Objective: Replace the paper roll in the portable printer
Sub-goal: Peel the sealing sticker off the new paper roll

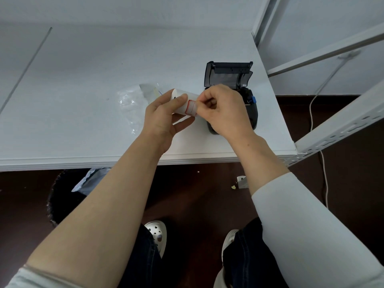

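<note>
My left hand holds a white paper roll lying sideways above the white table. A red-bordered sticker sits on the roll's right end. The thumb and forefinger of my right hand pinch the sticker's right edge. Right behind that hand stands the black portable printer with its dark lid tilted up and open. My right hand hides most of the printer's paper bay. A blue tab shows on the printer's right side.
A crumpled clear plastic wrapper lies on the table left of the roll. A white metal shelf frame rises at the table's right edge, with a white cable hanging behind it. Below the table stands a dark bin with a grey bag in it.
</note>
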Demonstrator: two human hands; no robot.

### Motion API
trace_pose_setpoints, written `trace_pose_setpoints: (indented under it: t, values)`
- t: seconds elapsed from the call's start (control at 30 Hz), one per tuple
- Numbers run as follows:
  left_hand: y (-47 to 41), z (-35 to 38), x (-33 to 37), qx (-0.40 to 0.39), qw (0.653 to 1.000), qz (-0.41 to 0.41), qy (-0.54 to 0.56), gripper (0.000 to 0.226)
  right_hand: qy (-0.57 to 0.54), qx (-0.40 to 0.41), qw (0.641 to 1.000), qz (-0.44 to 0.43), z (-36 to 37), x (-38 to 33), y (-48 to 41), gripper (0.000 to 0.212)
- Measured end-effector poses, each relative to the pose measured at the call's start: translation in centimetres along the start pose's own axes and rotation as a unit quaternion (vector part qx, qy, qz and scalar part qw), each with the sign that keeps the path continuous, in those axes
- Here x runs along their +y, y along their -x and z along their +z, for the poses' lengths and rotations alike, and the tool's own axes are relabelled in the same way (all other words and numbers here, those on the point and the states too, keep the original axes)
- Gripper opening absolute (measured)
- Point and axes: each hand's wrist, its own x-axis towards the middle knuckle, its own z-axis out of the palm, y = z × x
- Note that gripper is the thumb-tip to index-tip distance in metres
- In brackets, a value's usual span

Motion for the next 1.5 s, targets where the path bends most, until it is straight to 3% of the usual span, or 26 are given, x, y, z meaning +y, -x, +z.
trace_pose_setpoints:
  t: [0.33, 0.8, 1.2, 1.37, 1.5]
  values:
    - [0.1, 0.1, 0.3, 0.007, 1.0, -0.003, 0.007, 0.021, 0.004, 0.003, 0.999, -0.035, -0.1, 0.1, 0.2, 0.01]
    - [0.0, 0.2, 0.0, 0.033, 0.999, 0.025, 0.008, 0.044, -0.073, 0.032, 0.996, -0.033, 0.0, 0.4, 0.1, 0.011]
    - [0.0, 0.2, 0.2, 0.046, 0.997, 0.029, 0.05, 0.025, -0.174, 0.065, 0.98, -0.066, 1.0, 0.4, 0.0, 0.01]
    - [0.0, 0.0, 0.8, 0.074, 0.994, 0.017, 0.08, 0.028, -0.263, 0.087, 0.961, -0.022, 0.9, -0.4, -0.1, 0.002]
    - [0.1, -0.3, 1.8, 0.1, 0.983, 0.038, 0.15, 0.024, -0.372, 0.084, 0.92, 0.089, 0.5, -1.1, -0.3, 0.002]
